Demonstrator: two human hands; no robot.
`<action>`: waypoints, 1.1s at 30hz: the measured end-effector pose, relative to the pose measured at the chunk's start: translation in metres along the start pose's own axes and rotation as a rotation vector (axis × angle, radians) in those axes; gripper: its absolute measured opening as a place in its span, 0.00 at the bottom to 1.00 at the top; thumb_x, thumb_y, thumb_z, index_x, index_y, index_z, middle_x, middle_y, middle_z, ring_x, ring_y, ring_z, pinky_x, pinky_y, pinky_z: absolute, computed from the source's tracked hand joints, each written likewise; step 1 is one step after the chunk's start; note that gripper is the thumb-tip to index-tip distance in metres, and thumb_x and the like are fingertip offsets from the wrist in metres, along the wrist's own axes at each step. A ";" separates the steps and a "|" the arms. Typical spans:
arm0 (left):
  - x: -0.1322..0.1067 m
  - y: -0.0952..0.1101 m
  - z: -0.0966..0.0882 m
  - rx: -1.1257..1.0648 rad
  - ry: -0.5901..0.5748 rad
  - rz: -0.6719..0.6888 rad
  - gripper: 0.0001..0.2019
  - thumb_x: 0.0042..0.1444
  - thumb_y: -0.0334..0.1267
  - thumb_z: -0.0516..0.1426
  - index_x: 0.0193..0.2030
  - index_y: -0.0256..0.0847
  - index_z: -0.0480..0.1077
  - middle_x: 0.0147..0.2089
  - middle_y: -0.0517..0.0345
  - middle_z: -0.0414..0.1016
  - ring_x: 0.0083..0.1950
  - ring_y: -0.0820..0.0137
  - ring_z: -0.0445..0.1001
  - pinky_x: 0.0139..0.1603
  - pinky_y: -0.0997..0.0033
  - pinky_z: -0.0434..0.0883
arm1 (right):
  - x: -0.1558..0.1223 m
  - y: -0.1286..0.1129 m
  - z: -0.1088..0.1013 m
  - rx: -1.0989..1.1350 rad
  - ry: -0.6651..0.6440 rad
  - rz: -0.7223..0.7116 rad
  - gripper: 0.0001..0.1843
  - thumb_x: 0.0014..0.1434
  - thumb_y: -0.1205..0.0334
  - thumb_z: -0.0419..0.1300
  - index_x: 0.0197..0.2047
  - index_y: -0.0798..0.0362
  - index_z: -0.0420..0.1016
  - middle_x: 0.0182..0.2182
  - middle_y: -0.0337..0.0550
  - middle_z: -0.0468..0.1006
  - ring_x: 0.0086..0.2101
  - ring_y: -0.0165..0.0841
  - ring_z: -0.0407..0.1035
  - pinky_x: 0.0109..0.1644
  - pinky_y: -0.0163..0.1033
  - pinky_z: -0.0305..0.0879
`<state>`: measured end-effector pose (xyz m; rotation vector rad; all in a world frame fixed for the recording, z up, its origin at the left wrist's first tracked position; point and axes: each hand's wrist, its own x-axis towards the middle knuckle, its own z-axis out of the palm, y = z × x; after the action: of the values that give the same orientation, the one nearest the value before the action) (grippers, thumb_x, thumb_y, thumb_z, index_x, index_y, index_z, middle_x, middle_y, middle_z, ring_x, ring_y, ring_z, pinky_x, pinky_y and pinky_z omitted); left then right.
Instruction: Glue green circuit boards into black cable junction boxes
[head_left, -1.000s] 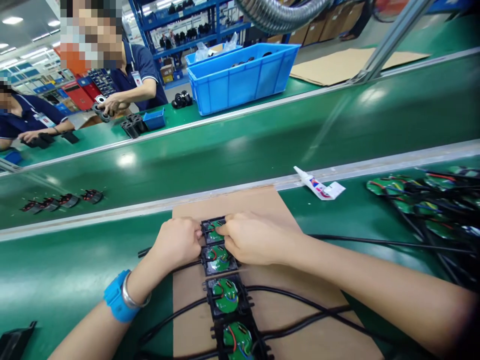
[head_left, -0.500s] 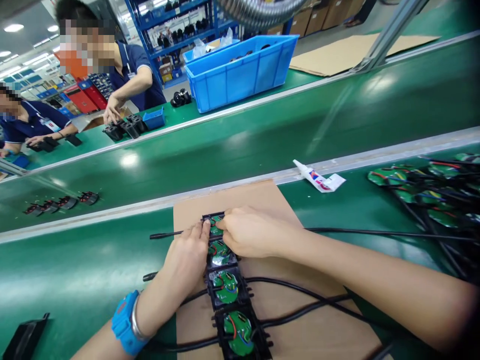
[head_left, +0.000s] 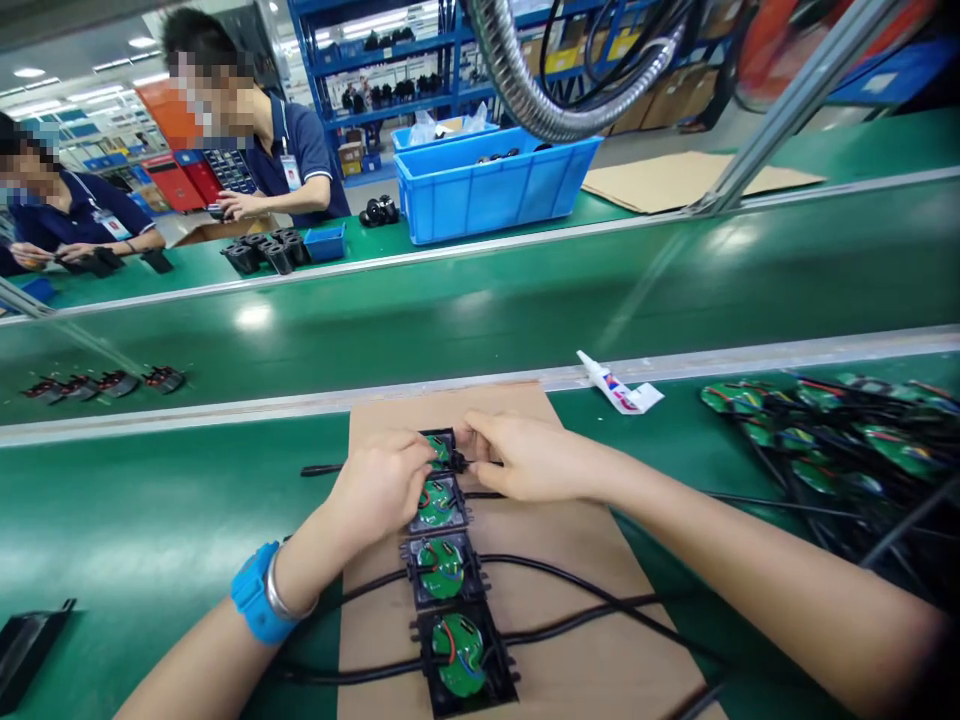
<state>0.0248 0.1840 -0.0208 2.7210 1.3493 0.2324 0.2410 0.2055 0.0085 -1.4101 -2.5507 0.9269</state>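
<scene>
Several square black housings (head_left: 478, 655), each with a round green circuit board (head_left: 459, 655) and coloured wires inside, lie in a row on a brown cardboard sheet (head_left: 577, 640). At the farthest housing (head_left: 445, 436), my left hand (head_left: 381, 482) has bent fingers closed over its left side and touching its board. My right hand (head_left: 521, 452) is at the right edge of that same housing, thumb and fingers curled around the black cable where it enters. The fingertips partly hide the grip. Black cables (head_left: 559, 565) leave the housings on both sides.
A heap of wired green boards (head_left: 817, 440) lies at right. A white glue tube (head_left: 619, 385) rests near the rail. At left are a black plastic part (head_left: 34, 650) and several motor-like parts (head_left: 116, 383). Across the belt, two people work beside a blue bin (head_left: 495, 185).
My right hand has shifted from over the farthest board to its right edge, at the cable. My left fingers have curled in over the board. The head view has tilted up slightly.
</scene>
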 end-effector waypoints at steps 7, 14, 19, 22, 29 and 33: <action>0.005 -0.008 0.014 -0.120 0.015 0.133 0.09 0.63 0.31 0.52 0.42 0.37 0.75 0.49 0.53 0.78 0.48 0.64 0.75 0.51 0.59 0.68 | 0.010 0.000 0.005 0.134 -0.186 0.143 0.15 0.59 0.60 0.50 0.25 0.55 0.70 0.23 0.42 0.76 0.22 0.29 0.65 0.26 0.34 0.56; 0.002 -0.009 0.017 -0.148 -0.001 0.161 0.11 0.63 0.30 0.51 0.43 0.36 0.75 0.48 0.51 0.78 0.48 0.61 0.75 0.52 0.59 0.67 | 0.007 0.024 0.039 -0.178 0.269 -0.267 0.12 0.63 0.66 0.45 0.34 0.57 0.67 0.30 0.49 0.70 0.31 0.33 0.62 0.36 0.39 0.58; 0.001 -0.006 0.015 -0.129 -0.013 0.144 0.12 0.62 0.29 0.50 0.47 0.37 0.72 0.43 0.51 0.78 0.44 0.62 0.74 0.49 0.58 0.67 | 0.010 0.037 0.044 -0.261 0.290 -0.278 0.12 0.63 0.68 0.44 0.34 0.57 0.66 0.28 0.47 0.68 0.28 0.33 0.59 0.33 0.38 0.54; 0.002 -0.003 0.015 -0.084 -0.034 0.142 0.20 0.59 0.26 0.49 0.57 0.38 0.66 0.42 0.52 0.76 0.43 0.62 0.73 0.48 0.59 0.67 | 0.012 0.033 0.039 -0.300 0.244 -0.271 0.11 0.62 0.70 0.45 0.34 0.57 0.67 0.29 0.46 0.69 0.28 0.32 0.59 0.32 0.38 0.52; 0.007 0.006 0.014 0.023 -0.086 0.135 0.20 0.53 0.25 0.50 0.51 0.37 0.71 0.42 0.50 0.73 0.42 0.60 0.69 0.43 0.59 0.65 | 0.012 0.029 0.043 -0.506 0.136 -0.349 0.12 0.62 0.73 0.48 0.38 0.58 0.72 0.33 0.50 0.73 0.32 0.34 0.61 0.29 0.38 0.47; 0.002 0.003 0.018 -0.043 -0.044 0.126 0.22 0.56 0.24 0.49 0.57 0.38 0.68 0.46 0.50 0.73 0.46 0.61 0.69 0.48 0.59 0.64 | 0.011 0.038 0.045 -0.274 0.235 -0.293 0.12 0.63 0.70 0.49 0.34 0.57 0.74 0.33 0.48 0.72 0.34 0.35 0.62 0.35 0.38 0.55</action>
<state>0.0315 0.1839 -0.0376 2.7614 1.1496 0.2077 0.2472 0.2085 -0.0512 -1.0772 -2.6723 0.3567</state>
